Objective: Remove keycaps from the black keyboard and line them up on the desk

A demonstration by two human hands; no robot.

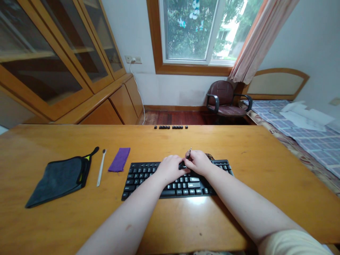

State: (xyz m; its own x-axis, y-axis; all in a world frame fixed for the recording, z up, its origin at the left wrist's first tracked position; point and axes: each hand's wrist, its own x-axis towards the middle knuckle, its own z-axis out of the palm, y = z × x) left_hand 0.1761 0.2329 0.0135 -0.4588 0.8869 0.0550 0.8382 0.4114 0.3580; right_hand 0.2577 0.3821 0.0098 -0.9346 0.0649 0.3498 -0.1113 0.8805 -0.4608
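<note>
A black keyboard [148, 177] lies on the wooden desk [239, 177] in front of me. My left hand [170, 169] rests on its upper middle keys with the fingers curled down. My right hand [198, 162] is right beside it, closed around a small thin metal tool [188, 153] whose tip sticks up above the fingers. Both hands meet over the keyboard's top rows. A row of loose black keycaps [170, 127] lies at the desk's far edge.
Left of the keyboard lie a purple cloth [119, 159], a thin white stick tool [101, 167] and a dark grey pouch [60, 179]. Behind the desk are wooden cabinets [66, 63], a brown armchair [225, 99], a window and a bed [305, 131].
</note>
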